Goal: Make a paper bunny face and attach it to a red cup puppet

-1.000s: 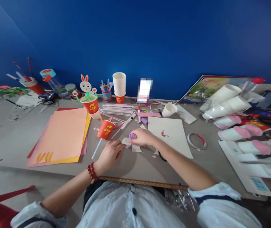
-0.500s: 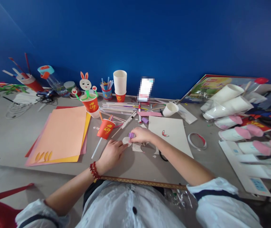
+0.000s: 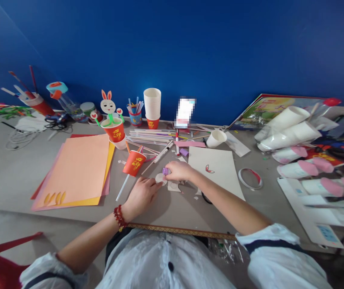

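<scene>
A purple glue stick (image 3: pixel 165 171) is gripped in my right hand (image 3: pixel 179 171), tilted down over a small white paper circle (image 3: pixel 159 178). The fingertips of my left hand (image 3: pixel 141 194) pin the near edge of that circle to the table, other fingers curled under. White paper offcuts (image 3: pixel 174 186) lie just right of the circle, partly beneath my right hand. Left of my hands, a red paper cup (image 3: pixel 134 163) with straws through it rests tilted. A white sheet (image 3: pixel 215 168) bearing two red-and-black drawn petals lies right of my right hand.
Coloured paper sheets (image 3: pixel 75 168) are stacked at left. A paper rabbit (image 3: pixel 108 106) stands in a red cup behind them. Straws (image 3: pixel 150 137), a purple cap (image 3: pixel 184 152) and a white cup (image 3: pixel 216 138) sit farther back. Right are a tape roll (image 3: pixel 250 178) and bagged cups (image 3: pixel 290 130).
The glue stick in my right hand has shifted slightly left over the paper circle. My left hand stays pressed on the circle, and the view has tilted a little.
</scene>
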Demonstrator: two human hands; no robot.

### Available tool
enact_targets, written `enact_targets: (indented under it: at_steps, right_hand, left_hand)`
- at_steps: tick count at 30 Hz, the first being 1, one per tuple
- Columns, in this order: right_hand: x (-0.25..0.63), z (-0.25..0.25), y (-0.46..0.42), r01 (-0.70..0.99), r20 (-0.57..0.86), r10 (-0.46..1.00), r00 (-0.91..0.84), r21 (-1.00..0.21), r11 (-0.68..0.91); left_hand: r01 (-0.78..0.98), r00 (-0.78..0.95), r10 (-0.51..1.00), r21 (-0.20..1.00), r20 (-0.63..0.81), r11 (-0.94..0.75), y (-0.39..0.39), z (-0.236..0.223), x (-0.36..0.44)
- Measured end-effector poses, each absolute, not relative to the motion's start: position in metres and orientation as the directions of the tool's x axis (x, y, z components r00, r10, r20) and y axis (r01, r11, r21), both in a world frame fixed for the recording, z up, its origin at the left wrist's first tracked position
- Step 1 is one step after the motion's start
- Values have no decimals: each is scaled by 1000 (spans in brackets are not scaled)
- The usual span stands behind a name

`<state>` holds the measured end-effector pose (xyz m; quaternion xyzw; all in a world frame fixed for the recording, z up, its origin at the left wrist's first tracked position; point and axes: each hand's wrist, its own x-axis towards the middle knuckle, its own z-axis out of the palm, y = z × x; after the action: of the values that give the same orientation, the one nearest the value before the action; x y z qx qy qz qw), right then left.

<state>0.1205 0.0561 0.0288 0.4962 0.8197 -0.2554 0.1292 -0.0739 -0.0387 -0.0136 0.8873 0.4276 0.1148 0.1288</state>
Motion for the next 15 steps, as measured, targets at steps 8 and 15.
enact_targets:
  at_steps: [8,15]
  right_hand:
    - [119,27,55,880,-453,755,-474,-274,387]
    - [119,27,53,880,-449,758,-474,-264,394]
  left_hand:
    - [729,610,788,326,90,-602,-38,-13,-74]
    - [725,609,786,329,107,-606,-38,-14,-73]
